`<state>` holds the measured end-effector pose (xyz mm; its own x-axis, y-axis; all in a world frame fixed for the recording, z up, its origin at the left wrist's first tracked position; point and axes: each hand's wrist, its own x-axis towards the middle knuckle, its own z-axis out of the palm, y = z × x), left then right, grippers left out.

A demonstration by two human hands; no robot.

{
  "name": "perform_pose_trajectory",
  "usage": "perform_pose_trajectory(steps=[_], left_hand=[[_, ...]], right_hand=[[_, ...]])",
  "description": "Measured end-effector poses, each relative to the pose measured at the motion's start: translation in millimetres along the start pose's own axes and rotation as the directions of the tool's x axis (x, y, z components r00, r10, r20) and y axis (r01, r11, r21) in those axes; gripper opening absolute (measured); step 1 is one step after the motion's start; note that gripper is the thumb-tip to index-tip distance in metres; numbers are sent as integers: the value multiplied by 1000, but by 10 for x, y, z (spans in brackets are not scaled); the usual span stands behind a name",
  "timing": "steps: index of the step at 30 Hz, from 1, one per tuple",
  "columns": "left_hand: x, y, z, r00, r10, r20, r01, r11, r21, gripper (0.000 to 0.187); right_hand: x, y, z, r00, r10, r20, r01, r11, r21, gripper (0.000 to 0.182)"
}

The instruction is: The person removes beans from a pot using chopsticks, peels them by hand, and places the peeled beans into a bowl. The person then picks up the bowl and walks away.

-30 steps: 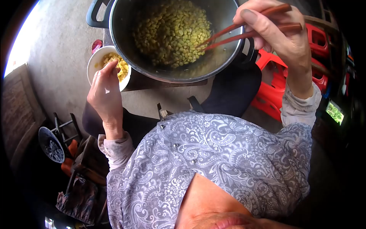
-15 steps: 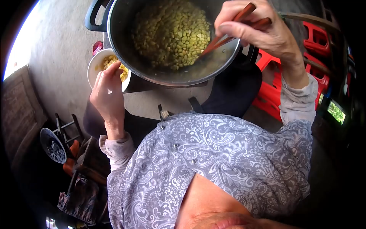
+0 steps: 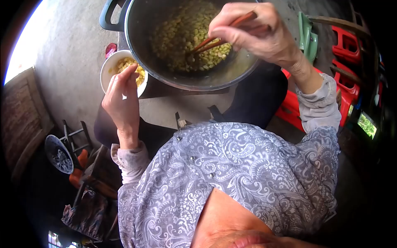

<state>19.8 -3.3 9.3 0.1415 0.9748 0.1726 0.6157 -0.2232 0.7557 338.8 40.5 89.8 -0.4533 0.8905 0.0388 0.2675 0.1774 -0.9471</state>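
Observation:
A pair of reddish-brown chopsticks [image 3: 202, 44] is gripped in my right hand [image 3: 258, 35], over the right part of a large dark pot [image 3: 142, 62]. Their tips reach in among pale green-yellow beans [image 3: 182, 31], which seem to lie in liquid. My left hand [image 3: 123, 97] is at the pot's near left side, in front of a white bowl [image 3: 106, 84]. Its fingertips are pinched together, hiding whatever may be between them. Yellow pieces [image 3: 126, 64] lie in the bowl, partly covered by that hand.
The pot rests on a low wooden support [image 3: 182, 93] before my knees. Red plastic stools [image 3: 289, 109] and a green plastic piece [image 3: 308, 39] stand to the right. At lower left a basin [image 3: 60, 153] sits beside wooden furniture [image 3: 101, 173]. A small red item [image 3: 111, 50] is behind the bowl.
My right hand has moved left with the chopsticks, taking their tips from the pot's right wall into the middle of the beans. The left hand stays pinched by the bowl.

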Motion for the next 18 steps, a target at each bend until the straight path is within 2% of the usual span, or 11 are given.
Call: perform_pose_trajectory(steps=[3,4,6,8,10,11,13,14,15,18], left_hand=[[-22,-68,4,1000,-21,-21,21,1000,1,17],[-21,-74,10,999,-34,-26,34,999,-8,17],[-12,-57,33,1000,-16,-25,16,1000,-2,20],[-1,-32,46,1000,15,-21,-14,1000,22,23],[10,-4,34,998,61,-3,-60,996,66,24],[24,3,17,998,63,-10,-63,997,42,24],[27,12,6,998,57,-23,-57,998,-6,24],[11,-22,4,999,42,-24,-43,999,-21,16],[5,-41,6,999,45,-25,-46,999,-18,17],[13,-36,19,999,43,-16,-43,998,-41,17]], right_hand=[[-4,-191,-205,987,26,-161,-26,1000,3,10],[3,-227,-192,989,-9,-149,11,1000,17,9],[85,-46,-31,969,-207,-131,230,953,196,7],[97,15,59,957,-286,-35,288,954,81,7],[110,58,99,970,-233,-61,232,972,-28,10],[111,70,11,991,-118,-60,115,992,-57,11],[107,-174,-223,935,123,-334,-100,991,85,16],[77,-318,-355,896,118,-428,-144,989,-29,23],[84,-254,-467,889,-32,-456,-10,996,-90,25],[166,-123,-532,894,-97,-438,29,987,-159,18]])
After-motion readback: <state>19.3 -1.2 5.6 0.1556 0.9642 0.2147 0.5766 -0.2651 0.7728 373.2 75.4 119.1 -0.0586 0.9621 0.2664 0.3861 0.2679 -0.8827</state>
